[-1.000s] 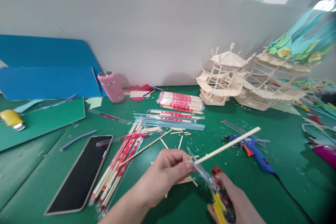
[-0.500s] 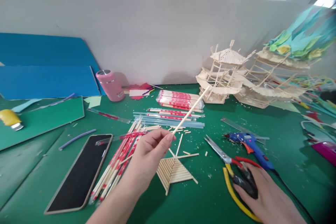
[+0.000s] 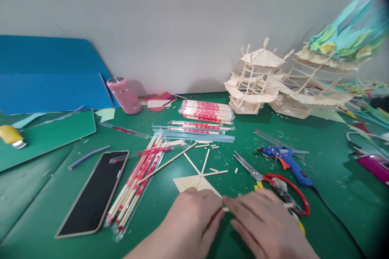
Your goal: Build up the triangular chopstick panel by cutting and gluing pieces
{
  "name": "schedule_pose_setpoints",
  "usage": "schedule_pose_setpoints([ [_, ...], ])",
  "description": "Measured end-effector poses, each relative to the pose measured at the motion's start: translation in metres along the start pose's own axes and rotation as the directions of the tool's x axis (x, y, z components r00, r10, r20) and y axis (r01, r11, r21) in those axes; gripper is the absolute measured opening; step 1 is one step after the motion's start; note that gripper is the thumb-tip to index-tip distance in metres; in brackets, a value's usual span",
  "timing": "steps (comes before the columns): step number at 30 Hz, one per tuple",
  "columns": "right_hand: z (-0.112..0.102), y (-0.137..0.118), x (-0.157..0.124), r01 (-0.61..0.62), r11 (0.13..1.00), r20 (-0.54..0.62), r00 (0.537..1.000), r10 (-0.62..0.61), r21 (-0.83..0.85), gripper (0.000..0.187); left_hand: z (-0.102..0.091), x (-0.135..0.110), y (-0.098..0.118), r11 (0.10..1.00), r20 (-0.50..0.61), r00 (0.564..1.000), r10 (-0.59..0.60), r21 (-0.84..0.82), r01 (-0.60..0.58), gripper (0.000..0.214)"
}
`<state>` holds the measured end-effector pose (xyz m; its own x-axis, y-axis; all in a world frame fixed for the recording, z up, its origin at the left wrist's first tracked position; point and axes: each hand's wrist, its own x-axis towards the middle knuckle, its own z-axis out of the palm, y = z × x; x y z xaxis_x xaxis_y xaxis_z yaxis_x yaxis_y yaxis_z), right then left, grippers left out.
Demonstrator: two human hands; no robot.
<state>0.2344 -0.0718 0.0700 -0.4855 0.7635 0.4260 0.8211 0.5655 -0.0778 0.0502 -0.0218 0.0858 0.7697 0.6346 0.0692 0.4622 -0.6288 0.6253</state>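
My left hand [image 3: 194, 218] rests at the bottom centre with its fingers curled down over the near edge of a flat fan-shaped panel of glued wooden sticks [image 3: 190, 182]. A short pale bit of stick [image 3: 226, 209] shows at its fingertips. My right hand [image 3: 261, 222] lies beside it with the fingers stretched out flat to the left, their tips meeting the left fingertips at that stick. Red-and-yellow-handled scissors [image 3: 275, 182] lie on the green mat just beyond my right hand, held by nobody.
A blue glue gun [image 3: 285, 160] and a clear ruler [image 3: 273, 139] lie to the right. Wrapped chopsticks [image 3: 136, 182], a phone [image 3: 94, 192], a chopstick bundle [image 3: 206, 111], a pink bottle [image 3: 123, 95], stick pavilion models [image 3: 255, 77] and blue boards [image 3: 51, 75] surround the mat.
The scissors were put down on the mat. My left hand lowered the long stick from the air to the panel, and my right hand came over to meet it.
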Motion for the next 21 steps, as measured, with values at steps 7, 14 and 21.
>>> schedule_pose_setpoints([
  [7, 0.038, -0.023, -0.015, -0.053, 0.982, 0.068, 0.997, 0.041, 0.183, 0.029, 0.036, -0.043, -0.014, 0.984, -0.088, 0.996, -0.013, 0.175, 0.028, 0.025],
  [14, 0.051, -0.034, -0.025, -0.125, 0.967, 0.166, 0.982, 0.089, 0.221, 0.027, 0.051, -0.051, -0.012, 0.974, -0.085, 0.991, -0.105, 0.191, 0.12, 0.025],
  [21, 0.043, -0.036, -0.023, -0.134, 0.963, 0.175, 0.98, 0.094, 0.234, 0.023, 0.057, -0.053, -0.01, 0.966, -0.124, 0.982, -0.141, 0.198, 0.164, 0.024],
])
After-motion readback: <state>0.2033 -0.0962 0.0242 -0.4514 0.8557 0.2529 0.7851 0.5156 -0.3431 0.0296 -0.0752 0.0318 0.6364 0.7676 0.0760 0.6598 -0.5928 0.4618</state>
